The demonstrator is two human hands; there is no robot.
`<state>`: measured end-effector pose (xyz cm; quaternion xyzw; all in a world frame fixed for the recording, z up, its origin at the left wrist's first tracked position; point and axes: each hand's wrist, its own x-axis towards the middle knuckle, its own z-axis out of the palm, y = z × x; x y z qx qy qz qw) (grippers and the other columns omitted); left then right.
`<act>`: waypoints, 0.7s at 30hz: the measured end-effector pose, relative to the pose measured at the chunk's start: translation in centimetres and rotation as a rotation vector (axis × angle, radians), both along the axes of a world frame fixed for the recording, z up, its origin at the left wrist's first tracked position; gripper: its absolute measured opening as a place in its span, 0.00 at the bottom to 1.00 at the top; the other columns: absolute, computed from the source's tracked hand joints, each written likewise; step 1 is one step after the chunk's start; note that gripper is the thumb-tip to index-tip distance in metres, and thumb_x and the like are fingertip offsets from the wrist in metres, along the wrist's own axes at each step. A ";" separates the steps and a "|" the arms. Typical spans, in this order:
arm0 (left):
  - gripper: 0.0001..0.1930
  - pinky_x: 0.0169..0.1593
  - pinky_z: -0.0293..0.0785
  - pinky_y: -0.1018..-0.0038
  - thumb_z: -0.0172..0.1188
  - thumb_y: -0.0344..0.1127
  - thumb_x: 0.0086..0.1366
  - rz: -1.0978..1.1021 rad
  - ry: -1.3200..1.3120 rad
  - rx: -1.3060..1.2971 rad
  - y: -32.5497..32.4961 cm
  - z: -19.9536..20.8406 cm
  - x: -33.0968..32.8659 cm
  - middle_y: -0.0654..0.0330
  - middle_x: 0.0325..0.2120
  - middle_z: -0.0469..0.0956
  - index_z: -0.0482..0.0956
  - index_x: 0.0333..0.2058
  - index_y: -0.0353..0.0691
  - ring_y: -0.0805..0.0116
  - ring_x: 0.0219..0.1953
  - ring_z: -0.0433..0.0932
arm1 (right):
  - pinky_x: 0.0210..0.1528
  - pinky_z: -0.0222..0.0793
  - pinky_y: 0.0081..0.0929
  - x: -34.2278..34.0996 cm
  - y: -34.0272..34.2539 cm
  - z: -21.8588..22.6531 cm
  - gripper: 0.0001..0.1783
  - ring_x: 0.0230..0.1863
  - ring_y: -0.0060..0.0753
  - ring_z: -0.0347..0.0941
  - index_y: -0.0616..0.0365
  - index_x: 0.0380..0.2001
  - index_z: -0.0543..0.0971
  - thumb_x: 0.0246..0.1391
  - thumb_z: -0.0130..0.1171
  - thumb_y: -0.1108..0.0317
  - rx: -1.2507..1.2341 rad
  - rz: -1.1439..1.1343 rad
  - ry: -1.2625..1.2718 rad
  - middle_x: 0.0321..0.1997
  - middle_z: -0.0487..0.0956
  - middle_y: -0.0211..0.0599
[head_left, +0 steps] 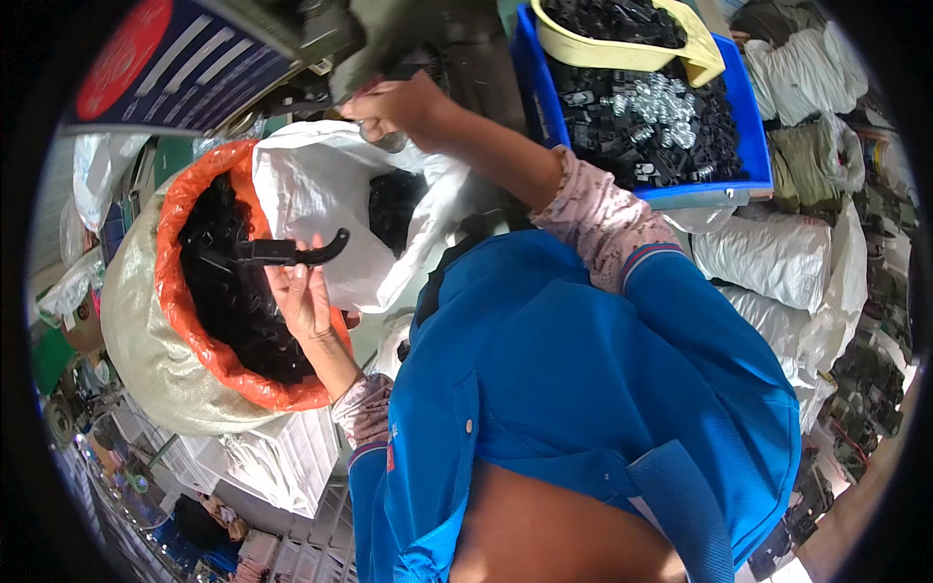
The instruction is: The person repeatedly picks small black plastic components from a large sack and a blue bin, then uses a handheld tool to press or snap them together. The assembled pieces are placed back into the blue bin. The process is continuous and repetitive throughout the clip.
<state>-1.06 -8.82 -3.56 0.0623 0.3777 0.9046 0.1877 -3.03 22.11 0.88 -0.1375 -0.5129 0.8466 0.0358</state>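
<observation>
My left hand (306,296) pinches a black plastic hook-ended part (282,253), a rectangular block with a curved arm and a small hole near its tip. It is held up in front of an orange-lined sack (173,282) filled with similar-looking black pieces (262,335). Farther up, my right hand (403,105) is closed at dark machinery, above an open white sack (311,175). A rounded shiny metal piece (391,143) shows just below its fingers. Whatever those fingers grip is blurred and partly hidden. More black pieces (394,209) lie inside the white sack.
At the far right, a blue crate (756,126) holds black parts and a heap of shiny metal springs (656,105). A pale yellow cut container (622,56) with black pieces rests on it. Stuffed white sacks (768,257) stack along the right. A dark blue printed panel (185,73) juts in upper left.
</observation>
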 end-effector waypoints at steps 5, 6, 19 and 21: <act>0.32 0.67 0.57 0.46 0.51 0.11 0.55 -0.251 -0.106 0.047 6.9 1.4 1.2 0.49 0.50 0.71 0.62 0.60 0.37 0.60 0.49 0.75 | 0.31 0.71 0.31 2.5 0.1 -0.4 0.11 0.28 0.44 0.77 0.60 0.32 0.83 0.54 0.64 0.62 0.928 -0.159 0.308 0.26 0.79 0.47; 0.31 0.67 0.58 0.46 0.52 0.12 0.56 -0.292 -0.114 0.024 8.1 1.4 1.3 0.50 0.49 0.71 0.63 0.59 0.36 0.60 0.49 0.74 | 0.32 0.71 0.33 3.3 0.7 -0.7 0.10 0.30 0.45 0.77 0.59 0.33 0.83 0.54 0.63 0.62 0.984 -0.141 0.315 0.27 0.79 0.46; 0.07 0.37 0.77 0.76 0.63 0.26 0.60 -0.508 0.051 -0.400 27.1 2.9 7.1 0.57 0.28 0.80 0.77 0.37 0.34 0.68 0.29 0.81 | 0.36 0.71 0.42 22.2 17.3 -1.9 0.17 0.38 0.45 0.76 0.55 0.37 0.79 0.52 0.64 0.55 1.715 -0.534 -0.544 0.33 0.79 0.38; 0.12 0.37 0.78 0.75 0.65 0.27 0.59 -0.544 0.077 -0.437 29.8 3.5 7.6 0.55 0.33 0.81 0.77 0.41 0.32 0.67 0.33 0.81 | 0.37 0.72 0.37 22.8 17.5 -1.5 0.14 0.37 0.43 0.78 0.56 0.38 0.80 0.52 0.63 0.60 1.727 -0.633 -0.482 0.32 0.79 0.39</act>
